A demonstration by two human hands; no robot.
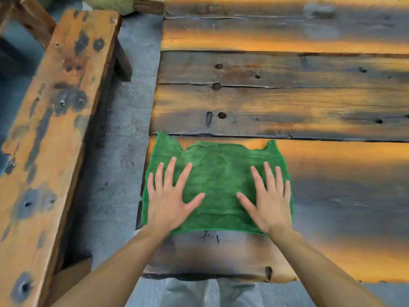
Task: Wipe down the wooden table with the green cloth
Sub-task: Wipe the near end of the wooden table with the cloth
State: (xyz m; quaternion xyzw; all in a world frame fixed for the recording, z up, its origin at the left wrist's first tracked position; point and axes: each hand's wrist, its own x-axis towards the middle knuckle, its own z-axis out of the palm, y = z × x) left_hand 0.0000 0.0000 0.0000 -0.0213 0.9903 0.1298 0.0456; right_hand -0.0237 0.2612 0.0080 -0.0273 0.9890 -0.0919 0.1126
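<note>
Green cloth (218, 176) lies spread flat near the tabletop's (287, 100) left corner; left hand (169, 196) and right hand (269, 199) press on it, fingers straight and splayed.

Head view, steeply down, close above table (287, 103)

No readable txt, labels or nos. anywhere.
</note>
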